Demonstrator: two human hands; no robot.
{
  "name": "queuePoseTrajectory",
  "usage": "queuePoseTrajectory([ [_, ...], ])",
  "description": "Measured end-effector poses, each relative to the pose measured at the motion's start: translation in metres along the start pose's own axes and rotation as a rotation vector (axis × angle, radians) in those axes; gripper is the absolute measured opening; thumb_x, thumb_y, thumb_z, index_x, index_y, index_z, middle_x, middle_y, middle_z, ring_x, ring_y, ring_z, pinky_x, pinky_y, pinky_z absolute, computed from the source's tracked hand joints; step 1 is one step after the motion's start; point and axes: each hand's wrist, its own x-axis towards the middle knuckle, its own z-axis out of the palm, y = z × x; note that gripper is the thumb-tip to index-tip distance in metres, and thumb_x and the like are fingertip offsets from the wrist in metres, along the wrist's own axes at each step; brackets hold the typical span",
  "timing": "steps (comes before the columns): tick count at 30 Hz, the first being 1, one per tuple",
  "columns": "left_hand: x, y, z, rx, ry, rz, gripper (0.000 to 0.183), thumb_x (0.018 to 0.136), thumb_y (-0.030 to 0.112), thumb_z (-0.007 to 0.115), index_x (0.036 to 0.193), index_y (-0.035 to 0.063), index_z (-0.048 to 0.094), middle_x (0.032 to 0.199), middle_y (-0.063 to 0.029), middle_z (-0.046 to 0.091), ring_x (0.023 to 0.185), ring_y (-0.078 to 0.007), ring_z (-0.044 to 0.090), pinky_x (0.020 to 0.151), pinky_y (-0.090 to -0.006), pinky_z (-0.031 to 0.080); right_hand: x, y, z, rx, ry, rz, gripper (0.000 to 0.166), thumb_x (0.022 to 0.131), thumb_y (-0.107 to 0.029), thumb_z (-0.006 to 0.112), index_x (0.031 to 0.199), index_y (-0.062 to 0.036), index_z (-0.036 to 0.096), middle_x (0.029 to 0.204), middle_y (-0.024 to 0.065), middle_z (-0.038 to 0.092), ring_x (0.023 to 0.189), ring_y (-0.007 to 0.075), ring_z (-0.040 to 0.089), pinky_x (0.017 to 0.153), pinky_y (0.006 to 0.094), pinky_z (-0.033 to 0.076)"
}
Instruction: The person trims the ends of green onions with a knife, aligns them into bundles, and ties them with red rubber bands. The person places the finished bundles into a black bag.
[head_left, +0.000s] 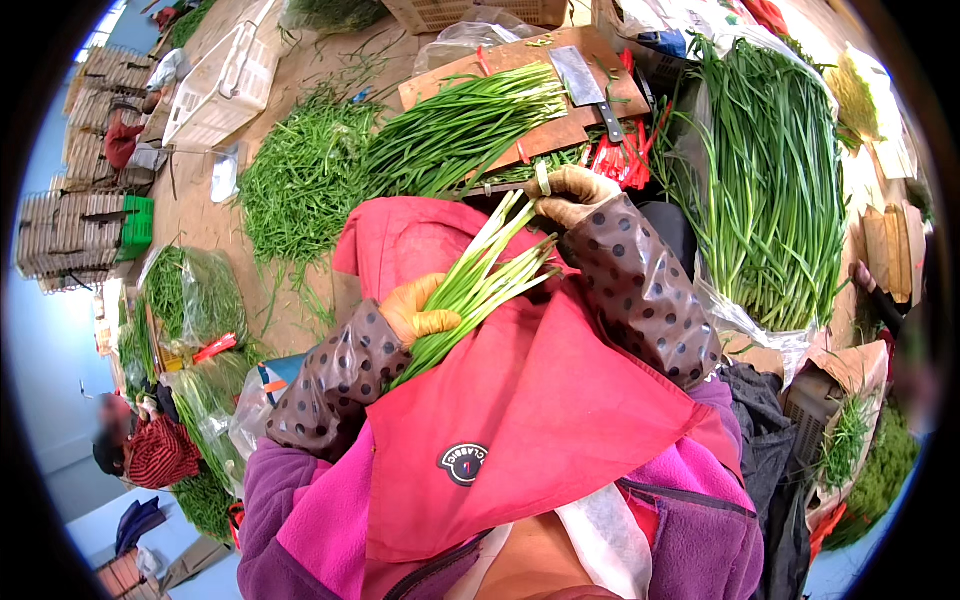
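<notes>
My left hand, in a yellow glove, is closed around a bunch of garlic chives. The bunch lies slanted over my red apron, its pale cut ends fanned up and to the right. My right hand, in a tan glove with a pale band around a finger, pinches at the upper stalk ends. Just beyond, a larger pile of chives rests on a wooden board. A cleaver with a black handle lies on that board. Red strips are heaped beside its right edge.
Loose green trimmings cover the floor at left, near a white plastic crate. A tall stack of chives in clear plastic stands at right. Bagged greens and a person in a striped top are at far left.
</notes>
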Motion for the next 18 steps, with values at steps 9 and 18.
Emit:
queuePoseTrajectory([
  [9,0.003,0.004,0.007,-0.118,-0.039,-0.009,0.053,0.080,0.014,0.069,0.124,0.0007,0.043,0.114,-0.0044,0.055,0.104,-0.0137,0.051,0.091,-0.0278,0.041,-0.001,0.001,0.007,0.060,0.215,-0.006,0.019,0.079,0.002,0.059,0.098,0.0022,0.062,0.088,0.0077,0.065,0.082,0.0128,0.061,0.077,0.0238,0.049],
  [18,-0.004,-0.006,-0.002,-0.098,-0.003,0.017,0.057,0.078,0.020,0.070,0.124,0.0008,0.042,0.113,-0.0051,0.055,0.103,-0.0150,0.052,0.088,-0.0289,0.042,-0.014,-0.015,-0.051,-0.056,0.474,0.072,0.020,0.080,-0.011,0.058,0.098,-0.0035,0.063,0.071,0.0010,0.059,0.056,0.0049,0.048,0.047,0.0179,0.036],
])
